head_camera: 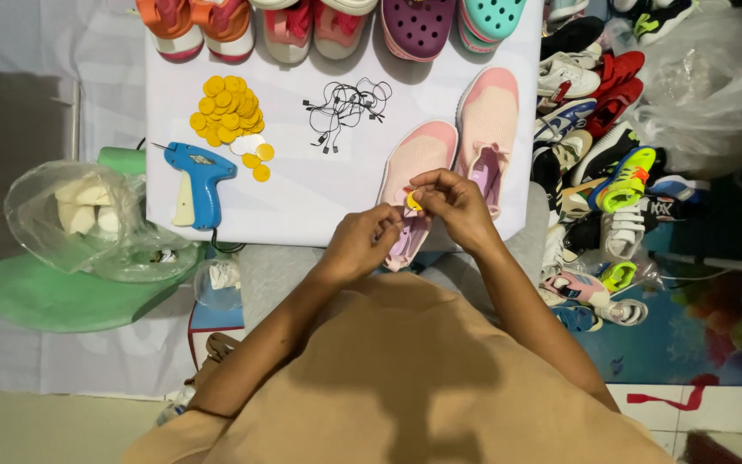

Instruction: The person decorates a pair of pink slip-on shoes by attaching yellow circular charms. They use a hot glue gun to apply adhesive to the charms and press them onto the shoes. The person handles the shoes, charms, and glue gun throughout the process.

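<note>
Both hands, left hand [361, 245] and right hand [455, 206], pinch a small yellow tag [412, 203], fingers closed, it seems, over the pink shoe [414, 185] at the tabletop's [302, 198] near edge.

Blue tagging gun [200, 180], yellow discs [227, 110], black strings [346, 109].

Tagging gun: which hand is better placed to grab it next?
Left, likely. The blue tagging gun lies on the white board to the left of both hands. The left hand is nearer to it; the right hand pinches the yellow tag at the pink shoe.
</note>
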